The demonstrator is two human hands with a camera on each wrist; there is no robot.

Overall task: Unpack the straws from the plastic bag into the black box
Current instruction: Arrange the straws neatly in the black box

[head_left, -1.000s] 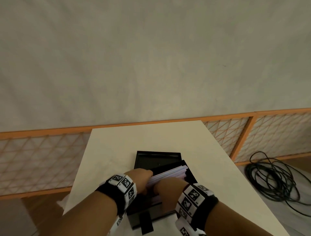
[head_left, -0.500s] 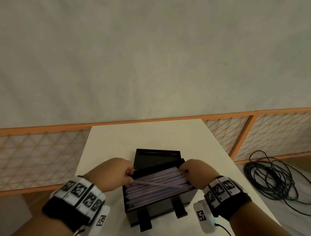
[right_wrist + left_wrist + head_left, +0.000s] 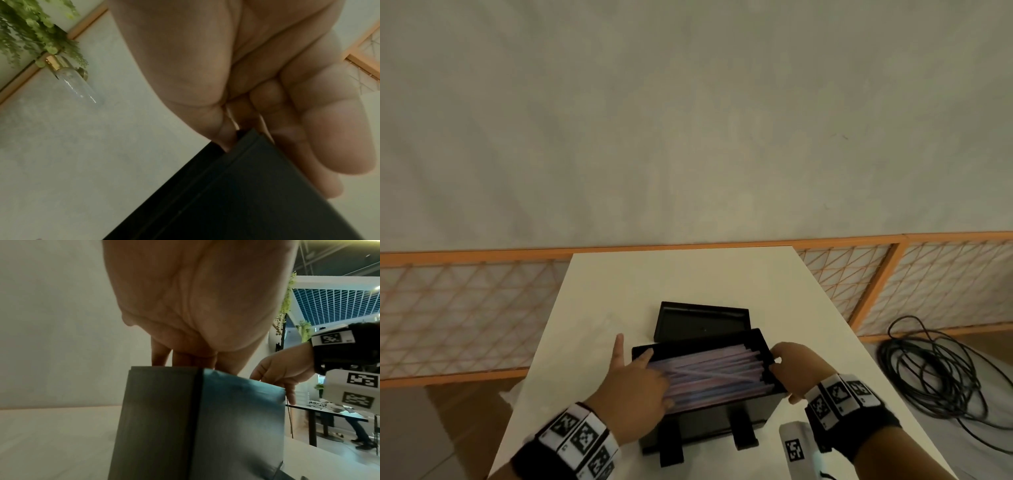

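Note:
The black box [image 3: 709,421] stands on the white table [image 3: 688,277], full of pale pink and lilac straws [image 3: 715,373] lying lengthwise, a few crossed on top. My left hand [image 3: 637,373] lies over the box's left part, fingers straight, their tips on the straws and the left wall. In the left wrist view those fingers [image 3: 174,360] reach down behind the box wall [image 3: 195,418]. At the box's right end my right hand [image 3: 791,370] curls its fingers over the wall, as the right wrist view shows [image 3: 267,116]. No plastic bag is plainly in view.
The box's black lid [image 3: 702,322] lies open side up just behind the box. A low orange lattice fence [image 3: 465,308] runs behind the table. A coil of black cable [image 3: 935,370] lies on the floor to the right.
A second ago both hands pressed the straws mid-box, then parted to the ends. Now the left hand has come back over the straws with straight fingers; the right stays at the right end.

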